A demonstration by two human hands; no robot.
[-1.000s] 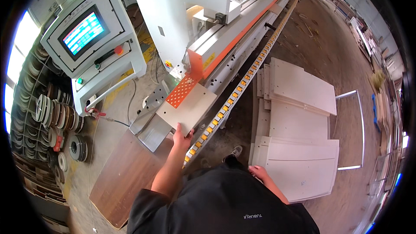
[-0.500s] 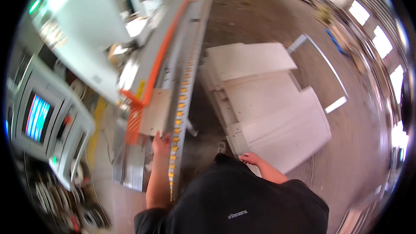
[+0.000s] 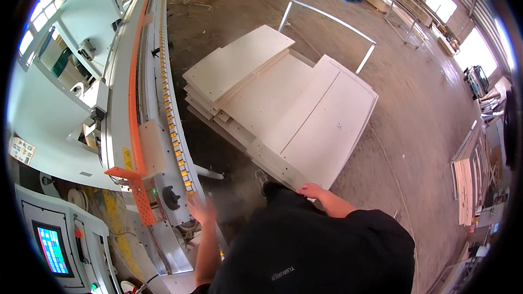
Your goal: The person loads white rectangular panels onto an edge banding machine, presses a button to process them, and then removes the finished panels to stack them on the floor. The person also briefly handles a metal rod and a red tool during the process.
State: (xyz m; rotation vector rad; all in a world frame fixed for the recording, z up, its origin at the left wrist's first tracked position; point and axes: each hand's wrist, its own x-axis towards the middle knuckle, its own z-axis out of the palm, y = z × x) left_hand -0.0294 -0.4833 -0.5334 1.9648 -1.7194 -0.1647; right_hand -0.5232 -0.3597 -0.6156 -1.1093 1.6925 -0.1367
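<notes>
My left hand point(image 3: 201, 208), smeared by motion, hovers at the near end of a rail with yellow rollers point(image 3: 176, 144) along the long machine. Nothing shows in it, but its fingers are too blurred to read. Beyond it, apart from the hand, a small pale panel point(image 3: 154, 144) lies on the machine bed beside the orange guard point(image 3: 136, 84). My right hand point(image 3: 312, 190) has its fingers curled at the near edge of a stack of pale panels point(image 3: 321, 136). Whether it grips that edge or only overlaps it in view, I cannot tell.
A control console point(image 3: 62, 239) with a lit screen stands at lower left. A perforated orange bracket point(image 3: 140, 198) juts from the machine's near end. Behind the stack rises a metal frame handle point(image 3: 332, 17). More boards point(image 3: 464, 190) stand at the right.
The small panel has moved away along the machine bed, out of my left hand's touch. My view has swung right, bringing the stack more to the middle. The right hand stays low beside the stack.
</notes>
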